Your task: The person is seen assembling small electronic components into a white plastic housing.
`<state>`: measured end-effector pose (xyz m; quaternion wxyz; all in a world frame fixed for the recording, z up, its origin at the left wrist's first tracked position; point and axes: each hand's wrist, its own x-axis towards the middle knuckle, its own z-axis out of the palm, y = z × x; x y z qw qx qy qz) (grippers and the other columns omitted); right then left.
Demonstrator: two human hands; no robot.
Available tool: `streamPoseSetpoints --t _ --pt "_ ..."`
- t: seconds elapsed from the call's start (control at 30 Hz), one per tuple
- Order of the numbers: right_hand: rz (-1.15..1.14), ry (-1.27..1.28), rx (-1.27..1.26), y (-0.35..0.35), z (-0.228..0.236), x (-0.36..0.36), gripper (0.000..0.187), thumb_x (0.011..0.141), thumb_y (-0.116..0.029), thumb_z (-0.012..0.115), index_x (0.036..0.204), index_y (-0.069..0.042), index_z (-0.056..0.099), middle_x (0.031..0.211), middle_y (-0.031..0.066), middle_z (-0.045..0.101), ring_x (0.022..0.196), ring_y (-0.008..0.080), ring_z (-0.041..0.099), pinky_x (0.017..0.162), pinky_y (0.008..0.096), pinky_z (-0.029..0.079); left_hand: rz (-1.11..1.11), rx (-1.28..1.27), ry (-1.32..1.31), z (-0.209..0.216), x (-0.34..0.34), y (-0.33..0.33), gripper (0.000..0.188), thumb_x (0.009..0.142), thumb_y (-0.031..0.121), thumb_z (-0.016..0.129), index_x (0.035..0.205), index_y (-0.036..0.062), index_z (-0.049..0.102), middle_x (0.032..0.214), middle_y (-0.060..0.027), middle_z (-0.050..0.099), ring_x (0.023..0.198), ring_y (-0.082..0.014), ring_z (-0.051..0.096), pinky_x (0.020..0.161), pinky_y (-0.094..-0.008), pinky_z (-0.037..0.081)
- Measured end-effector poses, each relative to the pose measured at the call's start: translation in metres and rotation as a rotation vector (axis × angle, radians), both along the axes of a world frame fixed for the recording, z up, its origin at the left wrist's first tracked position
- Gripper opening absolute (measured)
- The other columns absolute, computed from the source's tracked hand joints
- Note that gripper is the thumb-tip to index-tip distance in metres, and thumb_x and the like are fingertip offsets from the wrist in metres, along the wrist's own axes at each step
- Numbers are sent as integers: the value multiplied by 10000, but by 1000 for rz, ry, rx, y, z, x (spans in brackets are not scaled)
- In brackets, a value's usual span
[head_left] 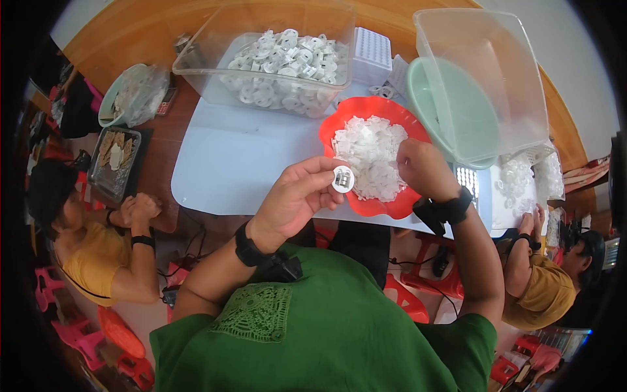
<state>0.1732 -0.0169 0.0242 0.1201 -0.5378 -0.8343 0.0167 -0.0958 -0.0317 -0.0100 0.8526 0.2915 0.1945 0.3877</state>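
My left hand (287, 199) pinches a small round white plastic part (343, 179) with shiny metal pieces set in its face. It holds the part up at the near left rim of a red scalloped bowl (377, 208). Inside the bowl lies a heap of small clear plastic pieces (369, 147). My right hand (426, 168) is over the bowl's right side, its fingers bent together at the edge of the heap. What those fingertips hold, if anything, is hidden.
A clear bin (261, 80) of white round parts stands behind on the pale blue board (222, 157). Right of the bowl are a green basin (424, 98) and a tilted clear bin (483, 78). People in yellow sit left (98, 255) and right (542, 287).
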Motion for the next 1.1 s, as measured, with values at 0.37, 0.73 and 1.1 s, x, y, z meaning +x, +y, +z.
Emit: streamPoseSetpoints --t 0.37,0.73,1.1 --pt "-196 1433 -630 -42 36 -17 65 765 105 545 803 54 558 747 136 637 625 191 662 486 258 532 -86 33 1 10 17 -4 286 957 131 485 1185 -31 546 969 -85 629 767 -130 605 692 -257 517" --pt "-258 1409 -420 -65 33 -44 167 815 87 537 957 48 615 774 89 646 672 133 647 542 226 516 -166 45 -29 12 35 -8 281 972 131 476 1194 -30 538 1019 -75 618 816 -115 597 730 -261 517" --pt "-131 1142 -199 -84 26 -50 186 793 84 584 950 25 666 869 73 604 758 100 603 641 222 484 -171 68 -102 8 39 -8 289 980 127 474 1213 -36 520 1061 -97 614 837 -132 605 747 -269 518"
